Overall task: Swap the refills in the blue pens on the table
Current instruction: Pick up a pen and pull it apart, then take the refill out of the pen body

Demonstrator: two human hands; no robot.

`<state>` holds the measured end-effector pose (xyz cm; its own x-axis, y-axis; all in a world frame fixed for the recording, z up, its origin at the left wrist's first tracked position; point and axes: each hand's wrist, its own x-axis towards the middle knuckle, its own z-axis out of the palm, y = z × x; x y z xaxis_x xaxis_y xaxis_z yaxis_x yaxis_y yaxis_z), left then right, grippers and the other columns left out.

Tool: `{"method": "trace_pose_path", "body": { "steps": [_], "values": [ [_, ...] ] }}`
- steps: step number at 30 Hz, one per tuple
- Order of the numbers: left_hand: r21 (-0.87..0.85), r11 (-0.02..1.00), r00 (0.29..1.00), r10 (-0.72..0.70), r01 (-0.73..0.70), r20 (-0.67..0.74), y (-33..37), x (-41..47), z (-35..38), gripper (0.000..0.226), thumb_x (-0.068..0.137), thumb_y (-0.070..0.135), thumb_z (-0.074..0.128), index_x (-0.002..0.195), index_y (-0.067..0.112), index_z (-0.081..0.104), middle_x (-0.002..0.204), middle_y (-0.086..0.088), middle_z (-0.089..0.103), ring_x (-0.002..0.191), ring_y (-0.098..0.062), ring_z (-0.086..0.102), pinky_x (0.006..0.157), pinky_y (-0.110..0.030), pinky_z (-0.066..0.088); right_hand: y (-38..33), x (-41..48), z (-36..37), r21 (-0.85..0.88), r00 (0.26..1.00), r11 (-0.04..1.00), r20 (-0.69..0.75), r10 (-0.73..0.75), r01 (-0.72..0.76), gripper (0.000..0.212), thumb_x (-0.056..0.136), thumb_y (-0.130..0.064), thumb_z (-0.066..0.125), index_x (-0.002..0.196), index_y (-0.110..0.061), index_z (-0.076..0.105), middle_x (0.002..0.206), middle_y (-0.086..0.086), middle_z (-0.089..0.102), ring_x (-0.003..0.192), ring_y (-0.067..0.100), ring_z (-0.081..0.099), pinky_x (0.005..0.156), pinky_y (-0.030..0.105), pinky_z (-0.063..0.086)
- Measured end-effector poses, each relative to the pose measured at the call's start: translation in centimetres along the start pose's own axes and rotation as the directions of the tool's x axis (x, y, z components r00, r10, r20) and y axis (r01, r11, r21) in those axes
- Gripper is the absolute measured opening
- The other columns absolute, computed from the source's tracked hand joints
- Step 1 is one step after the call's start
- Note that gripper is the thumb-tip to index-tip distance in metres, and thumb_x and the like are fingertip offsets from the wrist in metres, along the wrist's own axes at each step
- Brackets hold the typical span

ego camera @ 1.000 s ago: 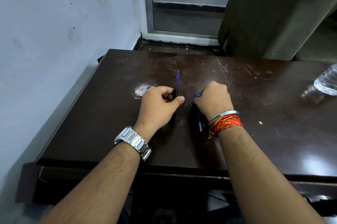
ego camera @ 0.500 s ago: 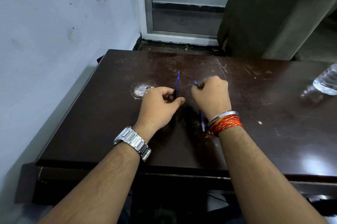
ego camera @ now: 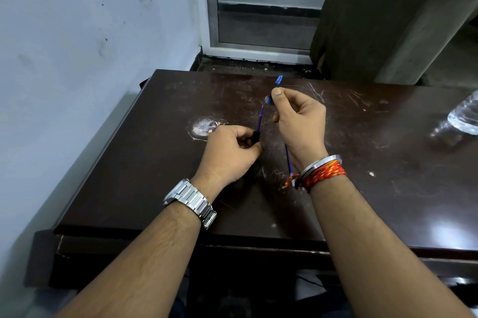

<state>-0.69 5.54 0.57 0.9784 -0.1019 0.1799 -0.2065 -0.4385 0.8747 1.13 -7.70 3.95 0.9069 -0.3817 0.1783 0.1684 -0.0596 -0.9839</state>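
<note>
Lifted since half a second ago: right hand (ego camera: 300,121), up off the desk (ego camera: 388,188) toward 12 o'clock, carrying its pen higher, blue tip now clear above the thumb. Left hand (ego camera: 227,154) unchanged, same spot, same grip.

Counted: two hands, two blue pen pieces, one wristwatch (ego camera: 191,201), one metal bangle (ego camera: 320,162) with red-orange threads (ego camera: 323,175), one clear plastic bottle (ego camera: 463,118) at 3 o'clock on the desk edge of view, one pale worn patch (ego camera: 204,127) at 10 o'clock from the left hand.

Left hand closed, pinching a black grip section (ego camera: 256,136) low against the desk, with a thin blue refill (ego camera: 260,118) sticking out toward 12 o'clock, slightly tilted right.

Right hand closed around the second pen (ego camera: 288,157), held off the desk and slanted: blue tip piece (ego camera: 278,81) poking out past the thumb at 12 o'clock, thin blue shaft running out below the palm toward 6 o'clock, ending beside the wrist threads. Another small blue bit between thumb and forefinger; cannot tell whether part of the same pen.

Both pens near the desk centre, just apart, not touching. Refill slender, translucent blue, with a fine point.
</note>
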Motion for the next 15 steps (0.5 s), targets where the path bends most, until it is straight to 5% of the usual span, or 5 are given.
{"method": "trace_pose_path", "body": {
  "steps": [10, 15],
  "values": [
    [-0.040, 0.999, 0.999, 0.010, -0.011, -0.033, -0.18, 0.15, -0.07, 0.018, 0.081, 0.020, 0.077, 0.075, 0.036, 0.074, 0.068, 0.014, 0.073, 0.062, -0.002, 0.067, 0.052, -0.009, 0.046, 0.58, -0.01, 0.18, -0.134, 0.991, 0.989, 0.130, -0.039, 0.057, 0.019, 0.095, -0.023, 0.064, 0.079, -0.029, 0.071, 0.063, -0.015, 0.069, 0.057, -0.007, 0.059, 0.059, 0.014, 0.049],
    [-0.127, 0.992, 0.992, -0.009, -0.007, -0.127, -0.19, 0.45, -0.10, 0.010, 0.083, 0.028, 0.077, 0.088, 0.021, 0.081, 0.070, 0.000, 0.076, 0.065, -0.016, 0.071, 0.063, -0.033, 0.056, 1.02, -0.58, 0.50, -0.121, 0.951, 0.992, 0.309, -0.007, 0.047, 0.023, 0.095, -0.018, 0.061, 0.075, -0.013, 0.072, 0.069, 0.004, 0.068, 0.053, 0.003, 0.054, 0.056, 0.021, 0.047]
  ]
}}
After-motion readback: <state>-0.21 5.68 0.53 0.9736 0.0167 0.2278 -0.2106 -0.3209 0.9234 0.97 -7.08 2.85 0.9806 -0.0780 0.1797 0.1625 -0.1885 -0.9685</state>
